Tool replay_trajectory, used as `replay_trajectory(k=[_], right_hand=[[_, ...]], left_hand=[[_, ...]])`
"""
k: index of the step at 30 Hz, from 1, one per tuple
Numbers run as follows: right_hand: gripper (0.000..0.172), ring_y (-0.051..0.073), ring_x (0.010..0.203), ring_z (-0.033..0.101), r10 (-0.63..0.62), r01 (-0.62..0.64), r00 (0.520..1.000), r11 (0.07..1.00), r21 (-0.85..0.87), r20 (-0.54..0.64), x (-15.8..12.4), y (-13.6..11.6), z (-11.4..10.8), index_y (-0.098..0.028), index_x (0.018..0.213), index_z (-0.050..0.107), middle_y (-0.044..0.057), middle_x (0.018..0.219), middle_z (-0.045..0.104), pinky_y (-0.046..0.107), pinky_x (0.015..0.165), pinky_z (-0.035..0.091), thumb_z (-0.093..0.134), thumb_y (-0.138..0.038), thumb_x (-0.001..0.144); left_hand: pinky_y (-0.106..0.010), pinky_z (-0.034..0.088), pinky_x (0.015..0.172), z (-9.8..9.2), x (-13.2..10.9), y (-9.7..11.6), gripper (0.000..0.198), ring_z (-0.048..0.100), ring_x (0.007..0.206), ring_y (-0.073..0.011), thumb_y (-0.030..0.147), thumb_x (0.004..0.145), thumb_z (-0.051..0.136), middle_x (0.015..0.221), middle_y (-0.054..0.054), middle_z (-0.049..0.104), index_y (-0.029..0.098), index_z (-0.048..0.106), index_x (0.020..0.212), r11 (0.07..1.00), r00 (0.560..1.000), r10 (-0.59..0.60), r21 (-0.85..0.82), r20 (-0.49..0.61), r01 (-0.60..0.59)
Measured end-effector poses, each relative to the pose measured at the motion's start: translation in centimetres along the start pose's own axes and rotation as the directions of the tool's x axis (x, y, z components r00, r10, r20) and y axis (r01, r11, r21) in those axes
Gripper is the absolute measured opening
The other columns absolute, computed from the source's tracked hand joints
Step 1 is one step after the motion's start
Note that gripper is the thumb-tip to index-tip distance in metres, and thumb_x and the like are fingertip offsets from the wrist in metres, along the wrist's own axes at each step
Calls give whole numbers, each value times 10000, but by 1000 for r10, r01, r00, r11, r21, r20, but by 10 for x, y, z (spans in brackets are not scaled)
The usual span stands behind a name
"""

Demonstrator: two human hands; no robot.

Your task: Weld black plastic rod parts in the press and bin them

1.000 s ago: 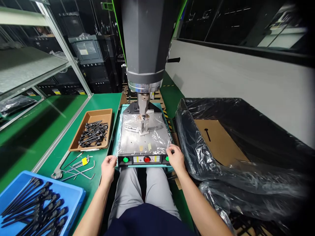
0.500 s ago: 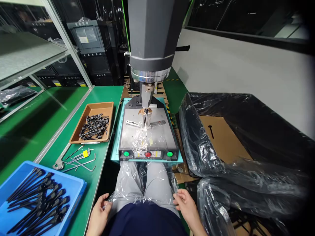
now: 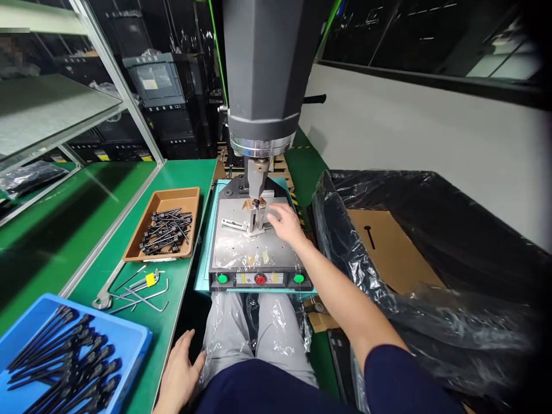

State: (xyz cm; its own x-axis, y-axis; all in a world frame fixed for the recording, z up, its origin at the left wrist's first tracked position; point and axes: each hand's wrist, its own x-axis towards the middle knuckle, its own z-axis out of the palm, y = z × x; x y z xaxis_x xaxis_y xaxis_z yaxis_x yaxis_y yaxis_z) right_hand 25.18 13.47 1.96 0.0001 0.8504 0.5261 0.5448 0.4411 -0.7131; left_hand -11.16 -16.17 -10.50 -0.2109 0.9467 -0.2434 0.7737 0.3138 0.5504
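Fingers (image 3: 184,343) of my left hand (image 3: 179,369) are spread and released, near transparent plastic film (image 3: 280,325); small black part (image 3: 256,203) sits at top of upright silvery metal fixture (image 3: 252,219); beside it, my right hand (image 3: 285,223), whose grip I cannot tell.

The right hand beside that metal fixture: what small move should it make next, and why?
Probably close gently on the small dark piece: it sits at the top of the metal fixture, just below the machine tip, and the right hand is open close beside it, seemingly holding nothing. Whether it touches the fixture, I can't tell.
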Motion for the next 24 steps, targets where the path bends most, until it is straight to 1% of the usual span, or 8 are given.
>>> replay_trajectory(k=[2,4,6,8,12,17,20,24], right_hand=[[253,291,1169,534,-6,8,998,1000,-18,66,38,8,15,-207,1065,697,103,1183,610,449,1058,405,645,-319,844],[222,296,1191,521,18,-20,981,1000,9,192,61,17,22,-184,1021,713,110,1202,601,455,1083,368,664,-294,834],[206,292,1177,534,19,-47,948,996,82,318,72,24,23,-171,992,719,107,1195,609,459,1072,371,654,-302,846],[234,284,1147,555,-9,-69,919,980,185,393,76,28,21,-176,1010,715,89,1173,633,464,1057,380,647,-337,856],[337,280,1077,599,0,-173,899,918,357,437,77,30,21,-167,1035,699,74,1107,683,478,1019,412,672,-431,827],[422,277,1053,616,57,-286,885,849,443,462,77,29,23,-150,1034,695,85,1083,702,480,1019,418,716,-479,770],[411,278,1050,620,68,-300,878,849,435,474,75,28,21,-155,1028,700,83,1077,704,478,1012,429,719,-476,772],[402,279,1058,614,59,-258,892,881,397,449,71,23,17,-157,993,711,75,1087,690,461,1013,434,693,-505,794]], left_hand=[[-477,427,1072,2,2,-2,575,520,1283,-320,475,750,565,1391,-133,549,185,589,1246,998,1000,-4,-55,-8,3],[-474,441,1061,8,3,-8,558,528,1275,-324,496,743,555,1384,-146,550,173,619,1194,996,1000,-17,-88,-24,15],[-472,444,1063,15,2,-15,544,528,1279,-325,519,734,547,1381,-145,550,178,642,1148,994,999,-36,-109,-27,33],[-475,437,1073,21,2,-20,527,528,1281,-325,530,730,543,1371,-139,558,186,658,1112,991,999,-46,-124,-16,43],[-484,446,1064,28,4,-24,508,536,1271,-332,517,736,553,1372,-150,555,177,673,1094,990,999,-27,-138,20,30],[-468,497,1005,24,7,-22,485,562,1237,-336,510,721,574,1349,-139,572,189,688,1066,990,999,-35,-134,11,37],[-481,515,974,22,6,-20,472,573,1217,-340,501,715,592,1356,-129,571,203,691,1066,988,999,-49,-146,6,49],[-464,504,991,23,5,-18,469,580,1213,-329,502,718,588,1357,-131,570,197,697,1058,987,999,-37,-153,17,39]])
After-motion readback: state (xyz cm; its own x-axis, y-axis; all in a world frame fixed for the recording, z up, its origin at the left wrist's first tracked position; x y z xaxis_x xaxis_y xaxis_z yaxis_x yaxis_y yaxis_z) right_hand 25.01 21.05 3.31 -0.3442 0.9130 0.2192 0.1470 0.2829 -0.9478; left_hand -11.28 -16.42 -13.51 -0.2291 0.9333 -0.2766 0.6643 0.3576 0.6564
